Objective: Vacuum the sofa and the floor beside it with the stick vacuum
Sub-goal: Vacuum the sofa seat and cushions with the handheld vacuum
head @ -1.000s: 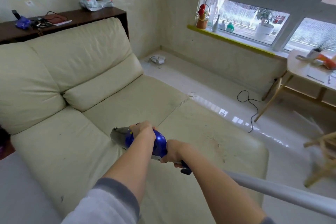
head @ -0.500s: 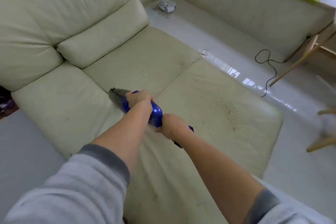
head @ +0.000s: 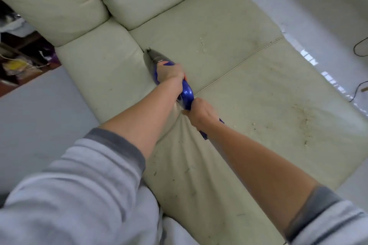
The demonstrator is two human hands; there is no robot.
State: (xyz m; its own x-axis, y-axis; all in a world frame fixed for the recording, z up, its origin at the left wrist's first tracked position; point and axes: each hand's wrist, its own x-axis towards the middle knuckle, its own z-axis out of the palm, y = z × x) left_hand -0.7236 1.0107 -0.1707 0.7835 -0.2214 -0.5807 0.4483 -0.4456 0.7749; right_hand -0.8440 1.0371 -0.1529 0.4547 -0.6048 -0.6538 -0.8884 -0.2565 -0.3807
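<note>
Hands on vacuum [head: 186,93]: we see left hand [head: 170,72] fingers clamped round its front, right hand [head: 201,112] fingers clamped round its handle, nozzle on sofa [head: 229,49] seam.

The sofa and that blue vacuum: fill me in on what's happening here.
A person is vacuuming a cream sofa with a blue handheld vacuum, both hands on it. The left hand grips the front of the body and the right hand grips the rear handle. The grey nozzle points into the crease between two seat cushions. Crumbs lie on the right-hand cushion, away from the nozzle, and dark specks on the near cushion.
</note>
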